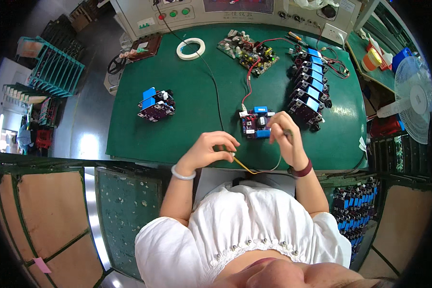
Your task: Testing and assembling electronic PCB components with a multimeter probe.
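While many things lie around on the green table [187, 96], the module [251, 122] is at its near middle, in front of the person. At the left is a pair of similar modules [156, 104], at the right a long row [312, 81], and at the far side a tape roll [190, 57] and a large board [249, 53]. A fan [418, 98] stands beyond the right edge. The black cable [215, 86] crosses the table from the far side toward the left hand [211, 151], and the red wire [249, 81] comes to the module's far left corner. The right hand [290, 141] partly covers its right side. As the module looks almost square, I cannot tell a long axis; its two blue blocks, one far and one near, lie left to right. The left thumb and forefinger are pinched upon the end of the yellow lead [241, 164], other fingers loosely bent. The right fingers are curled, nearly closed, around something small and dark, but their exact hold I cannot tell.
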Motion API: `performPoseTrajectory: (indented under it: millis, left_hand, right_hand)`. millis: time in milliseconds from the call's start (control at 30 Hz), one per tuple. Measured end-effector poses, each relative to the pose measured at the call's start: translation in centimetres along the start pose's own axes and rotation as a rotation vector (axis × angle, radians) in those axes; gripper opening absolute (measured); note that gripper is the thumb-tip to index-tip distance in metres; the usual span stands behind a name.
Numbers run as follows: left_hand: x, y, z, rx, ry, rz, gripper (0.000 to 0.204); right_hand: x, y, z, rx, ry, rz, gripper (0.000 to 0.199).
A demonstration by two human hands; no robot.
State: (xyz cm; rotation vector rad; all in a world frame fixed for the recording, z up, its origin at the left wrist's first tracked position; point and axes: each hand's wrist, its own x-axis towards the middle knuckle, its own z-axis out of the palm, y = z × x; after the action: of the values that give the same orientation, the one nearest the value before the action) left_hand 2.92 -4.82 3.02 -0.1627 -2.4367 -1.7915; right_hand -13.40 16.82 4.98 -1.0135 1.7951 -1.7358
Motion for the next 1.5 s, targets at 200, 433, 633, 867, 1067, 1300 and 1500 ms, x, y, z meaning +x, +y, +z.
performPoseTrajectory:
  millis: [200, 433, 633, 867, 1067, 1300, 1500]
  left_hand:
    - [3.9, -2.1, -1.9, -0.134, 0.427, -0.220, 0.019]
    - [10.6, -4.6, -0.5, 0.107, 0.372, -0.238, 0.025]
    - [11.6, -5.3, -0.2, -0.133, 0.458, -0.210, 0.019]
    - [11.9, -8.4, -2.6, 0.137, 0.730, -0.112, 0.011]
    - [11.0, -5.0, -3.1, 0.437, 0.500, -0.111, 0.017]
    - [8.4, 0.7, 0.1, 0.355, 0.097, 0.229, 0.022]
    - [6.1, 1.0, 0.6, 0.527, 0.029, 0.302, 0.016]
  right_hand:
    - [1.5, -0.4, 2.9, -0.685, 0.083, -0.364, 0.048]
    - [2.7, 2.9, 4.1, -0.859, 0.152, -0.505, 0.015]
    - [2.3, 4.1, 4.6, -0.838, 0.186, -0.514, 0.008]
    - [1.7, 4.3, 4.6, -0.802, 0.168, -0.563, 0.015]
    - [-0.9, 1.3, 2.0, -0.778, 0.194, -0.563, 0.051]
    - [-2.2, 2.5, -0.2, -0.838, 0.095, -0.385, 0.038]
    - [-1.7, 4.1, 0.1, -0.856, 0.045, -0.378, 0.031]
